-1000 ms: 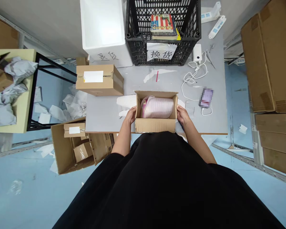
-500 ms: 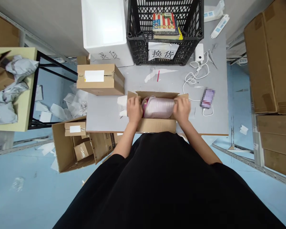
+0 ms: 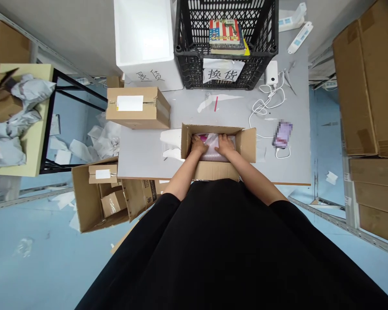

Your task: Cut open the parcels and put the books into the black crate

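An opened cardboard box [image 3: 248,145] stands at the front edge of the table, its flaps spread. Inside lies a bubble-wrapped bundle [image 3: 212,155], pale and see-through with some pink showing at its left end. Both hands reach into the box. My left hand [image 3: 198,145] lies on the left part of the bundle, thumb held away from the fingers. On its right part rests my right hand [image 3: 225,145], open, fingers forward and thumb pointing left. Some fingertips are hard to make out against the wrap.
A taped carton [image 3: 131,119] stands at the table's left, beside a white foam box [image 3: 148,71]. Behind are a black crate [image 3: 226,84] with books, a charging phone [image 3: 282,133] and a white cable [image 3: 261,105]. A large open carton [image 3: 84,202] sits lower left.
My hands have left the box's two ends and moved inward, down onto the wrapped bundle. The bundle sits lower in the box, and the side flaps are more visible.
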Demonstrator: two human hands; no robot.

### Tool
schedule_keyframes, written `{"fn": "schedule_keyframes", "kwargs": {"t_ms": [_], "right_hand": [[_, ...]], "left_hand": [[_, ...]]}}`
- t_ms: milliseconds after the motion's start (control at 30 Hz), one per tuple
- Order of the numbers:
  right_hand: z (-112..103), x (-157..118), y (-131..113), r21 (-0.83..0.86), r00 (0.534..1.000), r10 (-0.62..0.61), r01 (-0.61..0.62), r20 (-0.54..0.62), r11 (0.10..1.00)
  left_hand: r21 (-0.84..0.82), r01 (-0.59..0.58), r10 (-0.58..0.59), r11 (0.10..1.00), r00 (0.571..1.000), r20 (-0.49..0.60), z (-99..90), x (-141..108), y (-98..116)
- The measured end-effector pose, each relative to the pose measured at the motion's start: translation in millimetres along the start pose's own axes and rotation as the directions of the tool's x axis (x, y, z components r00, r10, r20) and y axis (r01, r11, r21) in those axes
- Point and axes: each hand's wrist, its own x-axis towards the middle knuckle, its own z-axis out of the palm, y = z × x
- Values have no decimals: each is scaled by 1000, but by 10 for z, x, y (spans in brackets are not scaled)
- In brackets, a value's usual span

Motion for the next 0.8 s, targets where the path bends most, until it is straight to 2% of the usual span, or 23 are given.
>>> {"fn": "schedule_keyframes", "kwargs": {"t_ms": [100,267,367,500,633,800], "right_hand": [[91,60,47,57,992,100,-104,80,993],[198,155,119,107,984,124,-138,127,985],[265,205,90,131,974,192,-207,120,970],[343,267,16,179,947,319,-322,46,930],[368,289,30,225,946,325,-315,-5,922],[333,249,89,170,965,263,-256,-21,952]], "left_hand": [[3,80,-80,997,996,50,41,104,17],[76,116,-123,990,989,83,59,158,13],[105,118,-126,987,989,80,73,152,17],[144,125,-137,982,988,78,98,173,28],[118,138,-144,983,988,50,88,227,16],[63,99,-104,993,990,95,-6,283,-68]]}}
